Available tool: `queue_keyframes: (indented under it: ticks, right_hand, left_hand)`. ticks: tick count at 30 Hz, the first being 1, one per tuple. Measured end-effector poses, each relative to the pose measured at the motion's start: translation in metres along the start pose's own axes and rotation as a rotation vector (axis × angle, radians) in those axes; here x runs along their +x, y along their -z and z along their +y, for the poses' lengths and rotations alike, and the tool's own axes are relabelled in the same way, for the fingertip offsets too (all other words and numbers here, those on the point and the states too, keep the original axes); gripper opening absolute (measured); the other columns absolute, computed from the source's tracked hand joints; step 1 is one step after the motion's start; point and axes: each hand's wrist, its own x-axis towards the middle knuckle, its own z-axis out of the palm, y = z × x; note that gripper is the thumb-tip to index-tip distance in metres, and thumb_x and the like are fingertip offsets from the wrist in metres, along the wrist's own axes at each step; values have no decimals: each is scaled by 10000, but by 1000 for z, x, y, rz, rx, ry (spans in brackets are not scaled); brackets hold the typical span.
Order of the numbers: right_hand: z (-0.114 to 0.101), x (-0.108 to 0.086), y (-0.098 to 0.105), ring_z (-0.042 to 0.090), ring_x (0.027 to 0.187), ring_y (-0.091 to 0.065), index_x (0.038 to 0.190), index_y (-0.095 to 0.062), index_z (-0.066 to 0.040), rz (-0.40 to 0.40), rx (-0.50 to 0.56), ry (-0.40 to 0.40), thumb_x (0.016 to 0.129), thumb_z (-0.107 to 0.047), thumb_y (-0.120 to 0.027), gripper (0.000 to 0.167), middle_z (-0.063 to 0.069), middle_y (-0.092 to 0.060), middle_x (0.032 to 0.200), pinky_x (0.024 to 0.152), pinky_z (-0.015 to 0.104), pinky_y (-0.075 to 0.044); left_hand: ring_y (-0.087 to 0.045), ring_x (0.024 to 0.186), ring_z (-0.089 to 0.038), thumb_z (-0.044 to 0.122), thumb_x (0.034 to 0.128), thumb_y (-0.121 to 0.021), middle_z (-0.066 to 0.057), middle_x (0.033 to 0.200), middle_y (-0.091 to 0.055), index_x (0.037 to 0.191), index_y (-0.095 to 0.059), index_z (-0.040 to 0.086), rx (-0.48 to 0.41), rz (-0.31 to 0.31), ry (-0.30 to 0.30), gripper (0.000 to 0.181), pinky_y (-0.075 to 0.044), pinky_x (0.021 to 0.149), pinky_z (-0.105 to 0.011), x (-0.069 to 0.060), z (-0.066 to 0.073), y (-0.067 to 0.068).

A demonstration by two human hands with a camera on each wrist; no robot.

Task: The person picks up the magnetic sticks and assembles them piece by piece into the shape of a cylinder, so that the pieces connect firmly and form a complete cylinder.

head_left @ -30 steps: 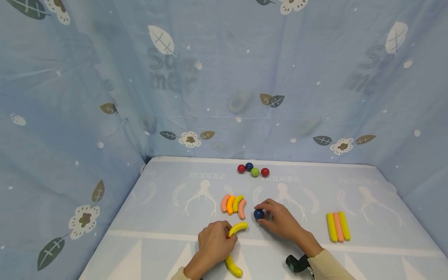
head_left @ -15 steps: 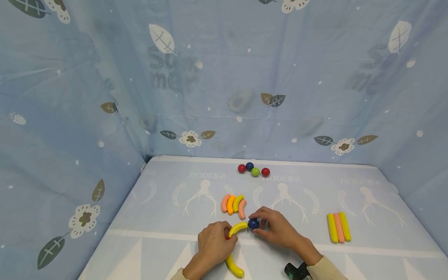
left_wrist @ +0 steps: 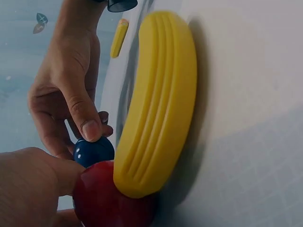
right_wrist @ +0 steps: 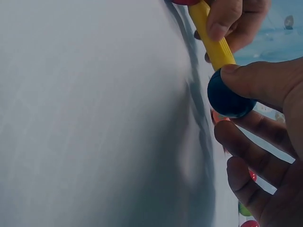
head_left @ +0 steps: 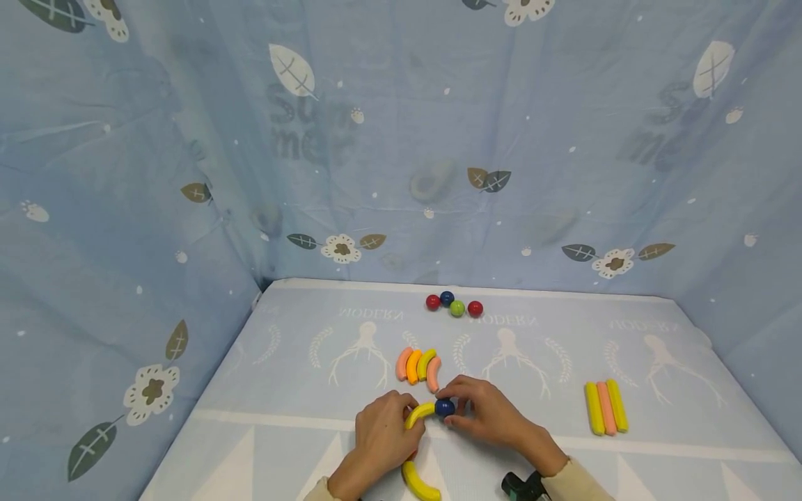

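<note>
My left hand (head_left: 387, 428) pinches a yellow curved stick (head_left: 421, 412) between thumb and fingers. A second yellow curved stick (head_left: 418, 481) lies on the table just below that hand. In the left wrist view, this lower stick's end meets a red ball (left_wrist: 111, 196), which the left hand mostly hides from the head view. My right hand (head_left: 491, 412) holds a dark blue ball (head_left: 444, 407) with thumb and fingertips. The ball touches the free end of the upper yellow stick, also seen in the right wrist view; whether they are joined I cannot tell.
Behind the hands lies a row of short curved pieces, including an orange one (head_left: 413, 367). Several balls, one a green ball (head_left: 457, 308), sit near the back edge. Straight yellow and pink sticks (head_left: 606, 407) lie at right. A black device (head_left: 525, 486) is beside the right sleeve.
My right hand has brought the blue ball left and nearer, up against the upper yellow stick's end. The left hand stays nearly in place; the lower stick has swung slightly right.
</note>
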Motion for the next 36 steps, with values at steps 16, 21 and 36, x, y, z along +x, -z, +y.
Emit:
queue_keyframes:
  ticks: [16,21,36]
  right_hand:
    - [6,31,7,71,777,-582,1120,-722,-95,73,-145,35,882,-66,-732,241,-31,-669,1049,689,296,-531]
    - [7,41,8,133,1029,-628,1146,-728,-146,30,-346,20,877,-14,-705,301,-50,-653,1169,877,338,-516]
    - [14,38,3,133,776,-438,1119,-743,-294,-22,-635,79,842,-94,-768,342,-52,-528,932,672,252,-419]
  left_hand:
    - [-436,614,-50,309,810,-787,92,768,-508,949,-780,145,-11,-51,-20,216,-364,520,-245,1,-6,0]
    - [-407,588,-55,298,801,-787,103,721,-458,928,-780,143,-16,-44,-17,200,-345,502,-245,0,-7,0]
    - [-422,566,-67,300,752,-817,121,637,-469,865,-764,149,-44,-100,18,196,-358,491,-254,2,-8,2]
